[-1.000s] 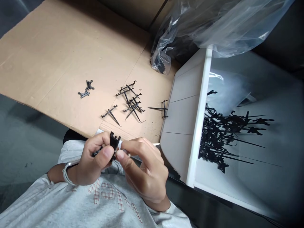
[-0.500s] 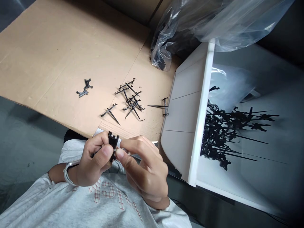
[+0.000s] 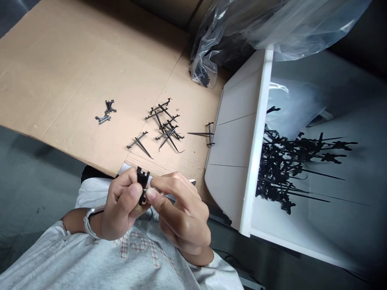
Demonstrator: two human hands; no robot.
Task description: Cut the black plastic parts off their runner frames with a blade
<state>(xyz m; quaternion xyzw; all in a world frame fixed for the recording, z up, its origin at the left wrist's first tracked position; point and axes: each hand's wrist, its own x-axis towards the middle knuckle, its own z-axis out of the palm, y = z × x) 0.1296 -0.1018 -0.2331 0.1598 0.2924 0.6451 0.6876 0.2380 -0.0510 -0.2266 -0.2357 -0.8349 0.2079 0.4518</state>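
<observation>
While the left hand (image 3: 122,207) and right hand (image 3: 183,221) pinch one black piece (image 3: 142,181), two more (image 3: 102,119) lie on cardboard (image 3: 60,80).

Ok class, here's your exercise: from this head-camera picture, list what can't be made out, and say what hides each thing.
Head view, black plastic piece between the left hand and right hand: its lower part is hidden by the fingers.

Head view, pile of black pieces in the white bin: the lower pieces are hidden by those on top.

Head view, clear plastic bag: the dark contents are blurred by the crumpled film.
</observation>
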